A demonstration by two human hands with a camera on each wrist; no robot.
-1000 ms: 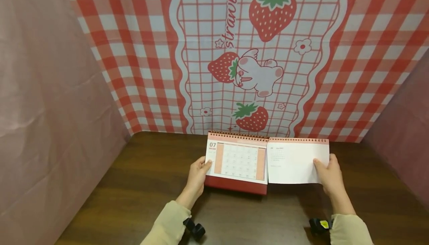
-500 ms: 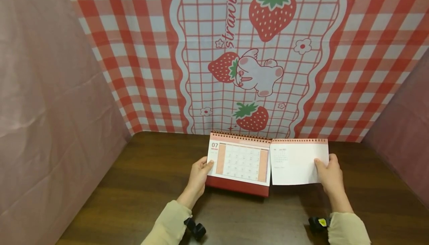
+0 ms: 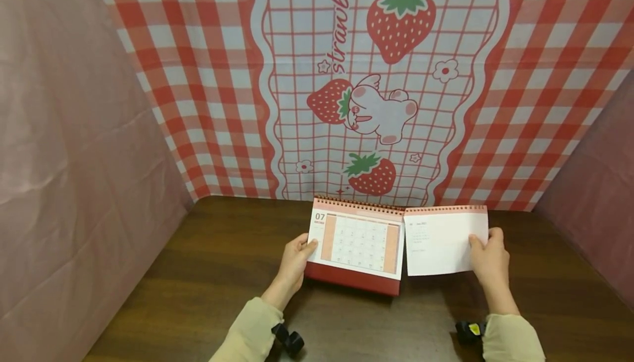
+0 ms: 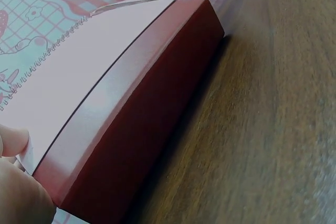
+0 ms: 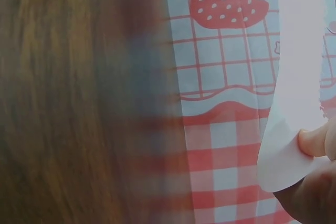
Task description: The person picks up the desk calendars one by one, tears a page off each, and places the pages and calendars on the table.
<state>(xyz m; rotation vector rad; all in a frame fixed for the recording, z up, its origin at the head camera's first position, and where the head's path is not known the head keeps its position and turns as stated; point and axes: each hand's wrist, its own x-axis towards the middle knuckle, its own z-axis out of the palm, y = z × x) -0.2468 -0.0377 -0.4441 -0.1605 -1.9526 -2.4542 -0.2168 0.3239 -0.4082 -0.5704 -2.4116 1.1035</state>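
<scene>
A desk calendar (image 3: 364,241) with a red base, a spiral binding along its top and an "07" page in front stands at the table's middle. My left hand (image 3: 292,265) grips its left edge, thumb on the front page. In the left wrist view that thumb lies at the corner above the red base (image 4: 126,114). To the calendar's right, my right hand (image 3: 490,257) pinches the right edge of a mostly white calendar page (image 3: 438,243), its punched top edge free of the binding. The right wrist view shows the page (image 5: 294,103) bending near the thumb.
Behind the dark wooden table (image 3: 218,279) hangs a red-and-white checked cloth (image 3: 218,103) with strawberries. Pink cloth walls (image 3: 74,158) close off both sides. Black wrist devices (image 3: 289,340) sit at the sleeves.
The calendar has shifted slightly right and toward me in my left hand. A narrow gap now runs between it and the page, which has moved a little right and down.
</scene>
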